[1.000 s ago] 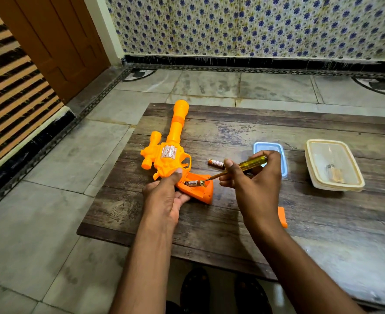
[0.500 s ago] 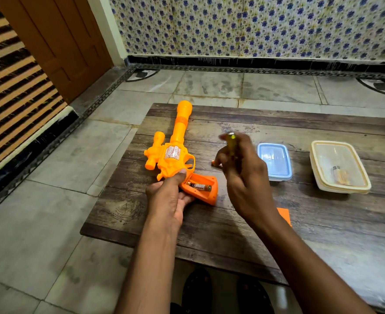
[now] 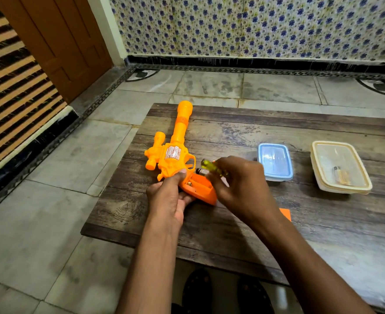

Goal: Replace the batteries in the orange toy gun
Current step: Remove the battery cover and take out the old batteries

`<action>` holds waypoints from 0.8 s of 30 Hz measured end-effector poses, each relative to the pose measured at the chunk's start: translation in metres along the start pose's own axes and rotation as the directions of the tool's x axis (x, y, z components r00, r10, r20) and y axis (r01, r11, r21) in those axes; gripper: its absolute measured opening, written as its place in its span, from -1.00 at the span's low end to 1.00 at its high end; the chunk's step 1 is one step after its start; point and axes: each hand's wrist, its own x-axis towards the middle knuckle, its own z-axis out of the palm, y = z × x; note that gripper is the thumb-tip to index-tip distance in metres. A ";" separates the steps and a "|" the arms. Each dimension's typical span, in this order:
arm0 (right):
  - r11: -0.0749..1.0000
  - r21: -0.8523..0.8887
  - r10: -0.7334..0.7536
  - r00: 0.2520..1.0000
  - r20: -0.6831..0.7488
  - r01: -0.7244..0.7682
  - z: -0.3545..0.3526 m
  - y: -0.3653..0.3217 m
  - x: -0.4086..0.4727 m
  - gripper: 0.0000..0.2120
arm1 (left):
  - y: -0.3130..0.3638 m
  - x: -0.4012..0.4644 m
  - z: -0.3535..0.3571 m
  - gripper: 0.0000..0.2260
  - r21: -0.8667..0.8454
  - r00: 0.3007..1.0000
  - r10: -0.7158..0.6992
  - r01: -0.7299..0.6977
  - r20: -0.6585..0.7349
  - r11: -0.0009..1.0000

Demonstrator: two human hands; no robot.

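Note:
The orange toy gun [image 3: 175,150] lies on the wooden table [image 3: 243,132] with its barrel pointing away. My left hand [image 3: 170,196] grips its handle, thumb on the body. The battery bay [image 3: 198,186] in the handle faces up with its cover off, and a battery end shows at its left. My right hand [image 3: 239,184] hovers over the bay, closed on a yellow-handled screwdriver [image 3: 212,166]. A loose battery [image 3: 201,171] peeks out just under that hand. The orange cover [image 3: 285,214] lies on the table behind my right wrist.
A blue-lidded box [image 3: 275,162] stands right of my hands. Further right is a cream plastic container [image 3: 341,168] with a battery inside. The table's left edge is close to the gun. Tiled floor surrounds the table; my feet show below it.
My right hand lifted the screwdriver off the battery bay, then came back down over the handle. The battery seen lying across the bay earlier is now mostly hidden. My left hand stayed on the gun.

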 end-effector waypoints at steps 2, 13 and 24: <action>0.996 0.025 0.083 0.987 -0.136 -0.080 0.000 0.003 0.002 -0.86 | 0.001 0.000 0.000 -0.88 -0.028 1.000 -0.007 0.007 0.000 1.000; 0.937 -0.273 0.243 0.968 0.067 -0.216 0.026 0.017 0.019 -0.78 | 0.000 0.000 -0.003 -0.87 0.021 0.998 0.058 -0.057 -0.035 0.998; 0.951 -0.124 0.279 0.959 -0.053 -0.284 0.018 0.020 0.017 -0.80 | -0.003 -0.002 -0.001 -0.88 0.047 0.995 0.097 -0.095 -0.030 0.994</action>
